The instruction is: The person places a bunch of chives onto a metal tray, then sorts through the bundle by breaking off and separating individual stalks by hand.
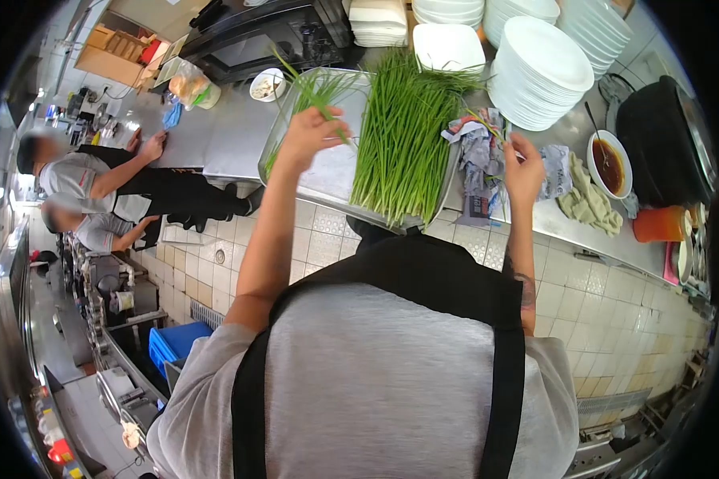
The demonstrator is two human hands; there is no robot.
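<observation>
My left hand [315,137] is closed on a few green chives [325,108], above the left part of a metal tray [325,177]. Beneath and beyond it lies a loose bunch of chives [305,94]. A large heap of chives [407,136] covers the tray's right side, stalk ends toward me. My right hand [525,169] has its fingertips pinched together, over crumpled printed paper or plastic [479,164] right of the tray. Whatever thin thing it may hold, I cannot make out.
Behind the tray stand a small white bowl [268,85], a square dish [449,48] and stacked plates [540,72]. Rightward are a cloth [589,205], a bowl of brown sauce [609,165] and a black pot [667,144]. Two people [96,180] stand at left.
</observation>
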